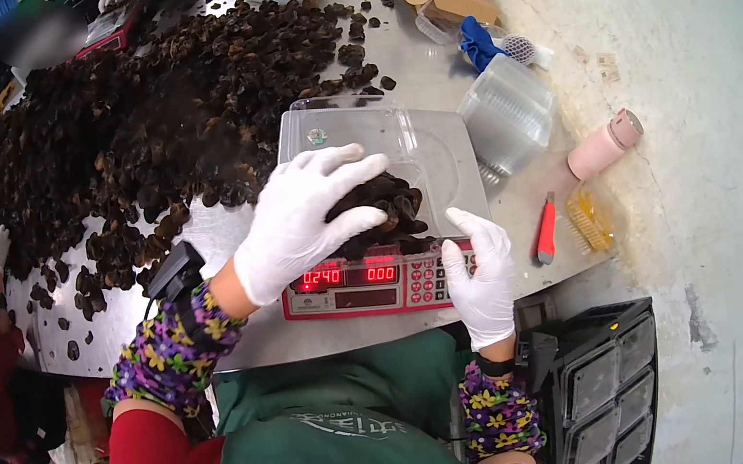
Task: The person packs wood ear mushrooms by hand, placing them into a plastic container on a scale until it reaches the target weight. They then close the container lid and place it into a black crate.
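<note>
Center frame: left hand (pixel 306 215) grasps a clump of dark mushrooms (pixel 388 210) over the clear container (pixel 356 132) on the scale (pixel 366 286); right hand (pixel 481 278), released, rests on the scale edge.

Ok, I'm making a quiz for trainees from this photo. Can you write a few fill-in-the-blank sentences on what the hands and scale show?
1. Both hands wear ____ gloves.
2. The left hand presses dark mushrooms into a clear ____ on the scale.
3. The right hand rests on the scale's ____.
4. The scale's digits glow ____.

Missing words: white; container; keypad; red
</note>
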### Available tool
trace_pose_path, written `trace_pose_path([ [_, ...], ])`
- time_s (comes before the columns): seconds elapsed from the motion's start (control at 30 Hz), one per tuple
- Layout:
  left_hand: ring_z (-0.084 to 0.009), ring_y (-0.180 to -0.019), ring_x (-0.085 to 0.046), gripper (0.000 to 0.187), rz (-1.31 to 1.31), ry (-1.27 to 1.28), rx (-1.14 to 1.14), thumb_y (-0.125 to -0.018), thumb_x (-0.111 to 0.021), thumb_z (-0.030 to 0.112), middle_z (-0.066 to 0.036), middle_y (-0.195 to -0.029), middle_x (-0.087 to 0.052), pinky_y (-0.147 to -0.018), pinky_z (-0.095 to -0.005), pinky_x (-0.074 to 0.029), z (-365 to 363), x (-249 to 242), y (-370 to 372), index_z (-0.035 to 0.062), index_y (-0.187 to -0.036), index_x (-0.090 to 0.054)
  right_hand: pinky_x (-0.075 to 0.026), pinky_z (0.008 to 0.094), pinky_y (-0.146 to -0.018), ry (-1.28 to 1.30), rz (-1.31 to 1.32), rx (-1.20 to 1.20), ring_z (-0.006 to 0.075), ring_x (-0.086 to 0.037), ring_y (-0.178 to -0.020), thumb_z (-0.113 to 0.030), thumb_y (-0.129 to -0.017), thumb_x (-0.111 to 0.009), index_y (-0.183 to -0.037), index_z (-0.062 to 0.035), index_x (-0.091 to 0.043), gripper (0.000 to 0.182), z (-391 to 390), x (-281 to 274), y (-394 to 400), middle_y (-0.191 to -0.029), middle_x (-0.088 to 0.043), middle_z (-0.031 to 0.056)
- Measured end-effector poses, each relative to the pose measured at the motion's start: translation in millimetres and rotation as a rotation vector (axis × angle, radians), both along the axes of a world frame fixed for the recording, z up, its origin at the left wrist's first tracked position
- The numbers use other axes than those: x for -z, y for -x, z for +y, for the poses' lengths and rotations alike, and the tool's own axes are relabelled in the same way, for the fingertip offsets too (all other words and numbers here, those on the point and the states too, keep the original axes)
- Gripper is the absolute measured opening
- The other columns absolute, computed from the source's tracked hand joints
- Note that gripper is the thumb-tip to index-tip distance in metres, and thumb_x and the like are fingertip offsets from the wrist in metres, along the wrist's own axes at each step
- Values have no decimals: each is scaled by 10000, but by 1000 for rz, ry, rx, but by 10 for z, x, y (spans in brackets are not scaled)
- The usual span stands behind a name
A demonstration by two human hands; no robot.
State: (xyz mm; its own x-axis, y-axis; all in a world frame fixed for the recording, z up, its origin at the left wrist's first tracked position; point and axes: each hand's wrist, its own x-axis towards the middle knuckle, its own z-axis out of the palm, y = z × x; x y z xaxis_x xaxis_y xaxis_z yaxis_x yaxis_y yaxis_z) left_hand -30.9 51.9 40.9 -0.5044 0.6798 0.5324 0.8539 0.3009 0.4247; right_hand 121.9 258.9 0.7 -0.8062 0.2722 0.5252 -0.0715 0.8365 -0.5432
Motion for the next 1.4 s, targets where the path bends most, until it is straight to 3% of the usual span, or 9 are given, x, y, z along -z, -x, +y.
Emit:
trace_pose_path([
  [0.33,-257,-999,-661,203,-261,-249,-222,-906,-712,94,-103,-1050,-724,-899,-356,-514,-802,359,-86,39,-1100,-733,-444,428,-1009,-100,43,-83,322,-591,-1126,-62,-882,-680,-1181,-63,-670,299,136,-274,169,-1157,-665,117],
  [0.63,-169,-975,-646,231,-551,-302,-322,-979,-662,131,-85,-1042,-717,-897,-310,-498,-1175,638,-285,0,-1164,-701,-457,404,-980,-309,-7,-204,312,-604,-1108,-87,-899,-669,-1129,-59,-680,232,387,-648,589,-1109,-683,113],
  [0.77,-155,-971,-650,238,-672,-337,-305,-935,-681,73,-63,-1050,-722,-865,-294,-502,-1132,675,-379,28,-1166,-716,-482,374,-957,-110,-102,-206,291,-646,-1058,-118,-931,-656,-1123,-26,-692,216,522,-526,909,-1082,-698,136],
  [0.83,-164,-952,-647,232,-619,-340,-298,-910,-705,69,-57,-1013,-714,-846,-304,-502,-1053,640,-399,58,-1140,-722,-498,354,-931,130,-148,-185,266,-672,-1014,-122,-945,-649,-1118,-19,-699,208,575,-415,1012,-1058,-703,145],
  [0.97,-224,-1003,-634,258,-398,-295,-227,-877,-722,65,-74,-1052,-698,-891,-341,-507,-836,467,-280,59,-1135,-717,-514,328,-844,9,-76,-281,248,-673,-925,-114,-927,-669,-1048,-30,-710,153,317,-450,906,-971,-702,125],
  [1.03,-235,-1064,-615,302,-293,-247,-174,-869,-723,53,-78,-1116,-687,-932,-359,-506,-682,360,-157,60,-1171,-708,-498,263,-751,-13,-130,-390,111,-632,-824,-58,-935,-671,-1043,6,-707,131,186,-480,811,-935,-672,50],
  [1.07,-266,-1085,-605,333,-219,-187,-134,-847,-734,58,-84,-1135,-671,-934,-376,-509,-556,261,-99,85,-1177,-701,-503,289,-751,130,-237,-392,143,-631,-805,-51,-908,-698,-1037,-1,-706,138,105,-483,748,-906,-660,63],
  [1.2,-284,-1070,-618,347,-21,-44,-21,-812,-750,114,-81,-1109,-652,-892,-379,-525,-113,236,76,158,-1153,-698,-518,408,-746,-315,-250,-386,280,-643,-863,-257,-819,-774,-1156,-112,-660,383,-74,-513,661,-939,-641,78],
  [1.4,-258,-928,-680,159,-83,-108,-3,-843,-723,62,-77,-947,-700,-786,-342,-551,-8,319,258,91,-1000,-732,-512,368,-683,-35,-167,-275,251,-632,-758,-173,-861,-756,-1050,-80,-687,222,-71,-301,577,-856,-629,76],
])
